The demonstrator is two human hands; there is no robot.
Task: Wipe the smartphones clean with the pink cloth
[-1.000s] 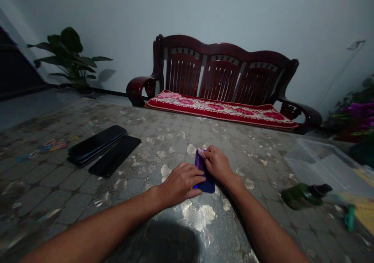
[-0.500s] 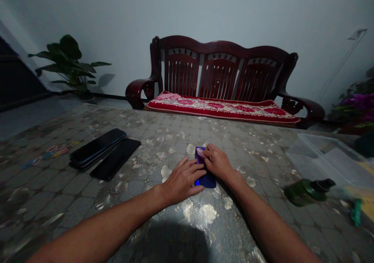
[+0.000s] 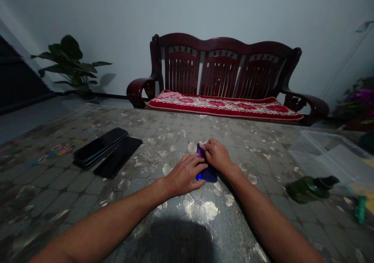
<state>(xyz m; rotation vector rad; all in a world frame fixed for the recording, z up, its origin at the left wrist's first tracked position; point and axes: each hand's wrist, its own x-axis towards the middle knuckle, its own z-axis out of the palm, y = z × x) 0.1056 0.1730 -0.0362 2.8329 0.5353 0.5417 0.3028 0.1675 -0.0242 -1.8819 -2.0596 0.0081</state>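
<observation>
Dim room, patterned grey tabletop point(image 3: 163, 124): two hands met on a blue-purple phone point(image 3: 209, 175)

The phone lay flat just below the middle of the frame, its long axis running nearly up and down, lower end leaning slightly right. The left hand point(image 3: 185, 173) came in from the phone's left, palm down, fingers loosely spread across it, grasping nothing that showed. The right hand point(image 3: 217, 154) arched over the upper right side, fingers curled in, pinching a pale pink cloth point(image 3: 201, 144) at the phone's top end. Neither hand was nearer; both appeared to touch it. Dark phones point(image 3: 101, 144) lay apart at centre left.
</observation>
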